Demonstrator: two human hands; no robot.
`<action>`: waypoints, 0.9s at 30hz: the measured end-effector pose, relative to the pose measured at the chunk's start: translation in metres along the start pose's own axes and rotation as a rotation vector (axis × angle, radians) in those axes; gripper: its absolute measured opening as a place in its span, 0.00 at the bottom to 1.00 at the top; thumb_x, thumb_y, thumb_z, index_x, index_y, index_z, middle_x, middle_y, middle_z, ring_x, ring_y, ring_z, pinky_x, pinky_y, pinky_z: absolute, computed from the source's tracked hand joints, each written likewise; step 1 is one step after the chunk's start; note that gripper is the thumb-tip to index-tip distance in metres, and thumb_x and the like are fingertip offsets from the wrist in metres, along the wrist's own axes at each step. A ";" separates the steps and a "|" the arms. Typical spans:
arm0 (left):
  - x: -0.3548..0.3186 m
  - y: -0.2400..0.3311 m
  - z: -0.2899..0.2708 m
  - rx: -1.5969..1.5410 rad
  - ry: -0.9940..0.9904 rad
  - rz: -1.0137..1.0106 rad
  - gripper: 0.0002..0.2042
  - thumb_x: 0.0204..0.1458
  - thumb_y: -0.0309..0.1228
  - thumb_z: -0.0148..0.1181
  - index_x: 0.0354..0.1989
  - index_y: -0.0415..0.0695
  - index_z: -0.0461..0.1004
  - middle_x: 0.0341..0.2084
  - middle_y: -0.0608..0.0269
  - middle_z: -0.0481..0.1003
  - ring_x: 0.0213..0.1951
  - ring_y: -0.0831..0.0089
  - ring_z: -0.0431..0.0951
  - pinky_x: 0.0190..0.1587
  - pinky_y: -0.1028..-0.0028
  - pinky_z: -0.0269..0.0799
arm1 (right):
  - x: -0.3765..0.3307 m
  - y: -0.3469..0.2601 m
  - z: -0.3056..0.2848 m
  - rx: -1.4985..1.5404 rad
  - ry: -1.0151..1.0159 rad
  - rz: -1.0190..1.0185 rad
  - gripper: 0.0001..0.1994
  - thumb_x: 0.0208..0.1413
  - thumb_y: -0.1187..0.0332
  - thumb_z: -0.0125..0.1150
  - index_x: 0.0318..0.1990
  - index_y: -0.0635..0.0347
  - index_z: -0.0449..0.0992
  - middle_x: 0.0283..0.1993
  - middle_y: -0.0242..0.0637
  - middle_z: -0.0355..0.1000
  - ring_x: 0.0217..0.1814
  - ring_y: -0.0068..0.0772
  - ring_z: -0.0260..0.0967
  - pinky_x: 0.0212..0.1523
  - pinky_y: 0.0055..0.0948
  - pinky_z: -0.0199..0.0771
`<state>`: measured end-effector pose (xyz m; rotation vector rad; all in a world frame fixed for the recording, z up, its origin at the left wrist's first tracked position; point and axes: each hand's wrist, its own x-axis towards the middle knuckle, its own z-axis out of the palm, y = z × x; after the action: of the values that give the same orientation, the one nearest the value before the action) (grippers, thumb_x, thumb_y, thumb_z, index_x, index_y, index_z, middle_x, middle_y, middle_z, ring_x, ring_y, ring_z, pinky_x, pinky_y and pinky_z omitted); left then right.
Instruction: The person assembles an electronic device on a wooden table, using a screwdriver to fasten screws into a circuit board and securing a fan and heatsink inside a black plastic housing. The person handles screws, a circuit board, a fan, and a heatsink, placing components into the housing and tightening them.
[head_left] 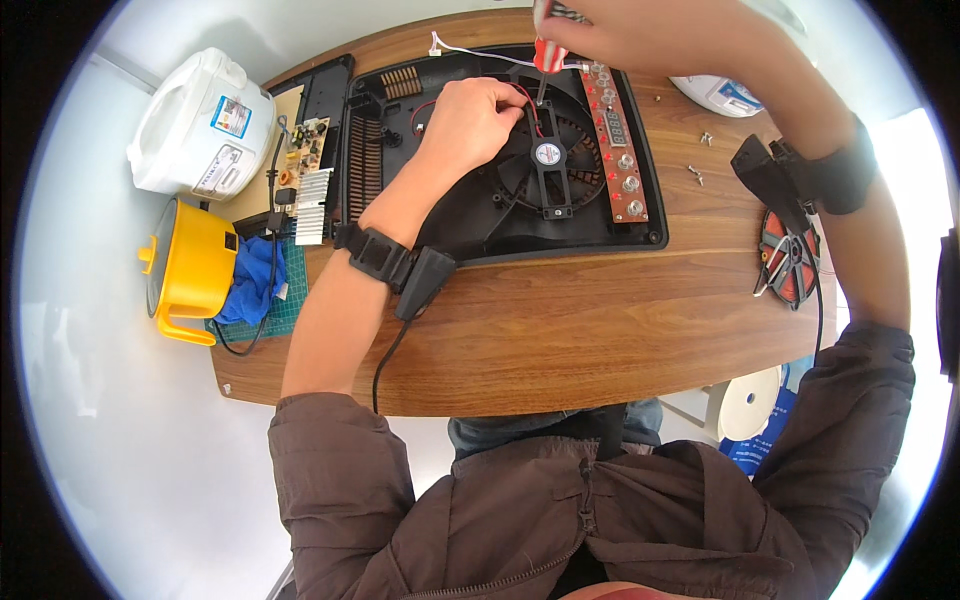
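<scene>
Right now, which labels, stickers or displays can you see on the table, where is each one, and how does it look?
Upper sticker: on the white rice cooker at far left; rectangular, blue and white.
Lower sticker: same cooker, nearer its base; rectangular, pale with grey print.
Round sticker: on the black fan hub, beside the left hand; white with red.
Digit display: on the reddish control board; small, dark, unlit.

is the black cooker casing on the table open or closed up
Open: the black casing has no top, so its fan and the strip circuit board lie bare.

A black cooling fan lies flat in the opened black cooker base, just right of the left hand; a red-handled screwdriver stands upright under the right hand.
</scene>
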<state>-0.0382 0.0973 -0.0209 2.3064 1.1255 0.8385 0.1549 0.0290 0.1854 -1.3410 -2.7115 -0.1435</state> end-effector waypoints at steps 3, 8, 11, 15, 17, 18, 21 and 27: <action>0.001 0.001 0.000 -0.002 -0.012 -0.008 0.10 0.55 0.28 0.68 0.44 0.41 0.87 0.39 0.53 0.86 0.39 0.60 0.87 0.45 0.68 0.82 | 0.023 0.009 0.013 -0.289 -0.152 0.067 0.14 0.68 0.69 0.52 0.56 0.64 0.73 0.43 0.50 0.77 0.47 0.55 0.77 0.50 0.50 0.77; -0.001 0.001 0.001 -0.024 0.004 -0.013 0.10 0.55 0.27 0.67 0.43 0.41 0.87 0.38 0.52 0.86 0.39 0.57 0.87 0.46 0.66 0.82 | 0.015 0.017 0.010 -0.059 -0.105 0.022 0.15 0.69 0.66 0.54 0.58 0.64 0.72 0.44 0.50 0.78 0.49 0.54 0.77 0.50 0.48 0.77; 0.000 0.005 0.001 -0.049 0.017 0.002 0.09 0.54 0.25 0.65 0.41 0.41 0.87 0.36 0.49 0.85 0.38 0.52 0.86 0.45 0.63 0.81 | 0.008 0.020 0.006 0.030 -0.146 0.069 0.17 0.72 0.62 0.54 0.59 0.65 0.70 0.44 0.52 0.78 0.50 0.56 0.77 0.51 0.49 0.77; -0.001 0.003 0.000 -0.049 0.026 0.007 0.09 0.54 0.26 0.65 0.40 0.40 0.87 0.36 0.49 0.85 0.37 0.52 0.86 0.44 0.63 0.81 | 0.017 0.015 0.010 0.054 -0.175 0.073 0.22 0.73 0.60 0.53 0.66 0.65 0.65 0.51 0.56 0.75 0.54 0.58 0.76 0.55 0.50 0.75; -0.001 0.001 0.001 -0.041 0.025 0.003 0.09 0.54 0.26 0.65 0.40 0.41 0.87 0.35 0.49 0.85 0.37 0.52 0.86 0.44 0.63 0.81 | 0.022 0.009 0.004 -0.033 -0.229 0.183 0.23 0.72 0.61 0.52 0.68 0.65 0.64 0.56 0.59 0.72 0.57 0.58 0.74 0.58 0.49 0.74; 0.000 0.000 0.000 -0.027 0.022 0.010 0.09 0.54 0.26 0.65 0.40 0.41 0.87 0.35 0.49 0.85 0.37 0.52 0.86 0.44 0.62 0.81 | 0.021 0.002 -0.006 -0.002 -0.253 0.198 0.23 0.72 0.62 0.52 0.68 0.65 0.64 0.58 0.59 0.72 0.58 0.58 0.74 0.59 0.49 0.74; -0.001 0.001 0.001 -0.043 0.015 0.004 0.09 0.53 0.27 0.65 0.40 0.41 0.87 0.34 0.48 0.84 0.37 0.51 0.86 0.44 0.62 0.81 | 0.016 0.006 -0.009 0.072 -0.230 0.093 0.24 0.70 0.64 0.49 0.70 0.64 0.62 0.59 0.58 0.70 0.58 0.57 0.74 0.60 0.48 0.74; -0.002 0.000 0.001 -0.046 0.023 -0.005 0.08 0.53 0.27 0.65 0.40 0.41 0.87 0.33 0.48 0.84 0.37 0.52 0.86 0.44 0.62 0.81 | 0.019 0.001 -0.008 0.013 -0.192 0.024 0.23 0.69 0.62 0.53 0.66 0.65 0.65 0.60 0.57 0.70 0.58 0.57 0.74 0.60 0.49 0.73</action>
<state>-0.0381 0.0958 -0.0224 2.2610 1.1094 0.8823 0.1447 0.0436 0.1966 -1.4533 -2.8437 0.0061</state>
